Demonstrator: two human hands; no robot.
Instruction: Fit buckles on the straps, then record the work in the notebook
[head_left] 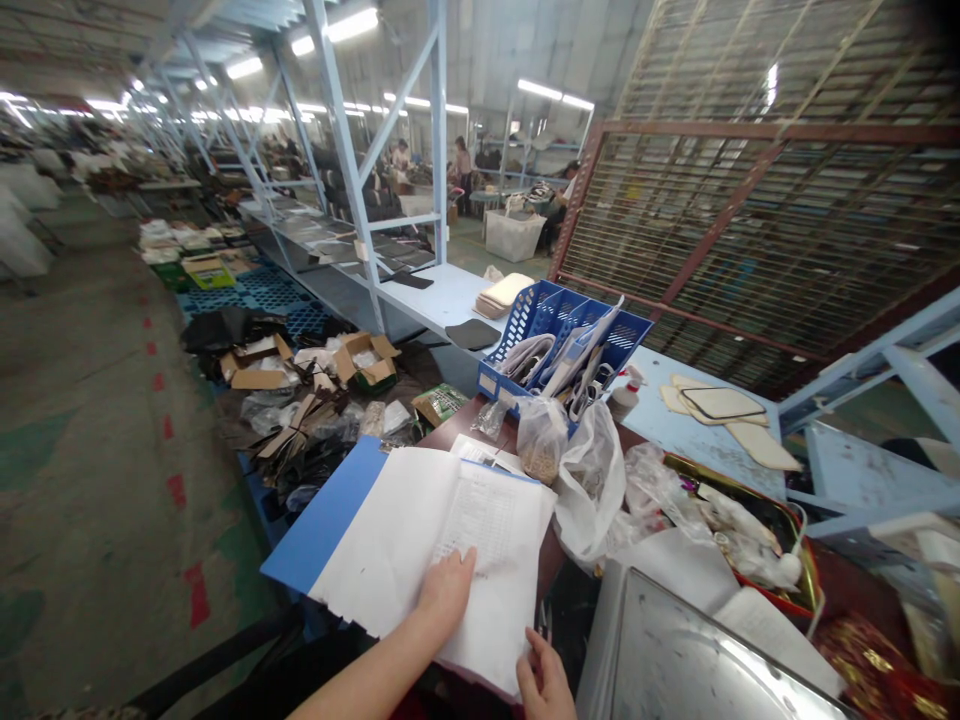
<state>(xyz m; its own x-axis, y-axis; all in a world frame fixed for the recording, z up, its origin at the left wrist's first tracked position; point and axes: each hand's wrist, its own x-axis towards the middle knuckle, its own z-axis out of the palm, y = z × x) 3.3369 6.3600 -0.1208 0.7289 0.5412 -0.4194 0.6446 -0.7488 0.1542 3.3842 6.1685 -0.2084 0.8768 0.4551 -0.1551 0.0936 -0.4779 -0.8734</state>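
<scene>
A blue folder [330, 515] lies spread on the table with a stack of white sheets [382, 535] in it. A printed page with a table of small text [480, 515] is uppermost on the right side; the writing is too small to read. My left hand [446, 585] rests on this page, its fingers on the paper below the printed rows and holding nothing. At the lower right corner of the sheets is my right hand [544, 680], fingers apart and slightly bent, close to the paper's edge.
Behind the folder stand a blue file rack [562, 335] full of papers, a bag of small brown pieces [541, 445] and a white plastic bag [592, 480]. A metal case [697, 660] is at right, near a cluttered tray [806, 560]. Cardboard boxes [367, 360] lie at left.
</scene>
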